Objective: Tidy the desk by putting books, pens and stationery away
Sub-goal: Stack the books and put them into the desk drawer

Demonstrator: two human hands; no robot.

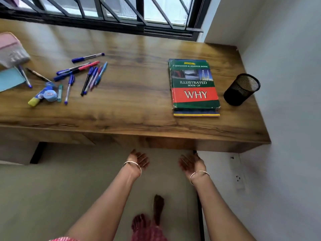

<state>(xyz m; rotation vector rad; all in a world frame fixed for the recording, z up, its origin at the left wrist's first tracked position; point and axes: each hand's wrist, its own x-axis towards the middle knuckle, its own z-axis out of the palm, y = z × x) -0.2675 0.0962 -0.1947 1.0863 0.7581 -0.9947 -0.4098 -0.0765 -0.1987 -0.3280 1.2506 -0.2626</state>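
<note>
A green and red book point(193, 84) titled "Illustrated Book of Why" lies on top of another book point(196, 113) at the right of the wooden desk point(135, 101). A black mesh pen cup point(241, 89) stands empty just right of the books. Several pens point(86, 73) lie scattered at the left, with a glue stick point(35, 100), a blue tape roll point(50, 95) and a small green tube point(60, 93). My left hand point(139, 159) and my right hand point(191, 163) hang below the desk's front edge, palms facing each other, fingers apart, holding nothing.
A pink and grey pouch point(12, 51) and a light blue sheet point(10, 79) sit at the far left. A barred window point(104, 11) runs behind the desk. A white wall point(286, 84) with a socket point(238, 178) closes the right side.
</note>
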